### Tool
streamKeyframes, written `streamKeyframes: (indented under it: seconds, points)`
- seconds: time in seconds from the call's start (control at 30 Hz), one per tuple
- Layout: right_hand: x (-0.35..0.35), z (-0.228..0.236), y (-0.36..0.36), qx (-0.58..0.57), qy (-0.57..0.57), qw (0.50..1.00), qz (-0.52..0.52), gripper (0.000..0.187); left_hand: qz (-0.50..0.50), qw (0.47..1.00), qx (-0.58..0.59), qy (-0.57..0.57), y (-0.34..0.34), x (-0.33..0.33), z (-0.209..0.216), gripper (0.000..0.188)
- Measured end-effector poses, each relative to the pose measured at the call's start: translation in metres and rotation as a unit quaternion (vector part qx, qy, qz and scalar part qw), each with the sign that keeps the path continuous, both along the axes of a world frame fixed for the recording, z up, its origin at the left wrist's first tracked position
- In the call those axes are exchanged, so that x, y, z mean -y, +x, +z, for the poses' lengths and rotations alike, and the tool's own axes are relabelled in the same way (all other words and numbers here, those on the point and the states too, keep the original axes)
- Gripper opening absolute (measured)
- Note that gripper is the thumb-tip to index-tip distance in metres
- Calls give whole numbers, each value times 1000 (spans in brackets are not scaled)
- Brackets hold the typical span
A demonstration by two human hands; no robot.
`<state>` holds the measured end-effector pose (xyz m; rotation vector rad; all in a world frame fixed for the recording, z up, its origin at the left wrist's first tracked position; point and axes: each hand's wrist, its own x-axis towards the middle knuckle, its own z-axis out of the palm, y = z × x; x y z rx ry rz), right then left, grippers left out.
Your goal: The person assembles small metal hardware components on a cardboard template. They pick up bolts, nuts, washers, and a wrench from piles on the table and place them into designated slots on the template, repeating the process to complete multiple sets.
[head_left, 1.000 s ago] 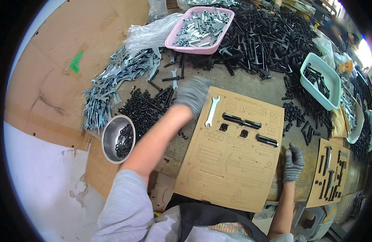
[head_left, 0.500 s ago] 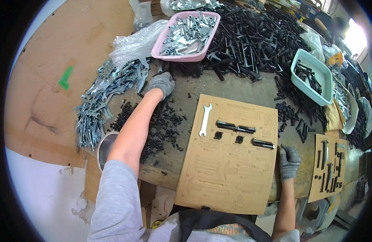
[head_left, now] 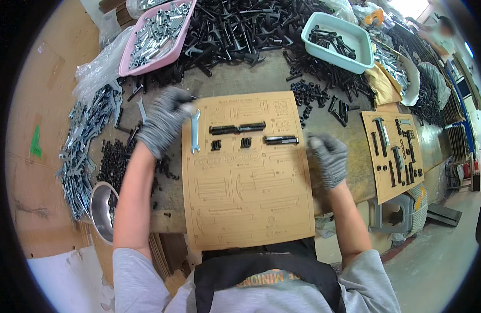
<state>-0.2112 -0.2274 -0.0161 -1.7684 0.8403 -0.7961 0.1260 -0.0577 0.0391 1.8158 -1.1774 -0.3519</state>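
A printed cardboard sheet lies in front of me. On it rest a silver open-end wrench, a row of long black bolts, two small clusters of black threaded parts and a pair of black bolts. My left hand, in a grey glove, is over the sheet's upper left corner. Its fingers pinch a small dark piece, too small to name exactly. Beside the sheet's right edge is my gloved right hand, fingers curled; whatever they may hold is hidden.
At the back stand a pink tray of silver sleeves and a mint tray of black bolts, around a heap of black parts. Wrenches pile at left, beside a metal bowl. A second filled sheet lies right.
My left hand has come from the parts near the pink tray to the sheet's upper left corner, with a small dark piece. The view has shifted to the right.
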Motion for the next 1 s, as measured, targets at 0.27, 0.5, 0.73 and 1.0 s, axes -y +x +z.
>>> streamKeyframes:
  seconds: [0.27, 0.5, 0.73, 1.0]
  points:
    - [-56, 31, 21, 104, 260, 948, 148, 26, -126, 980, -146, 48, -174, 2, -9, 19]
    - [-22, 21, 20, -237, -421, 861, 158, 15, 19, 980, -195, 32, -138, -29, -23, 17]
    - [-48, 21, 16, -207, -478, 840, 149, 18, -13, 897, -434, 88, -146, -97, -14, 19]
    - [-166, 20, -8, -169, -218, 890, 363, 26, -59, 968, -136, 201, -207, -158, -24, 24]
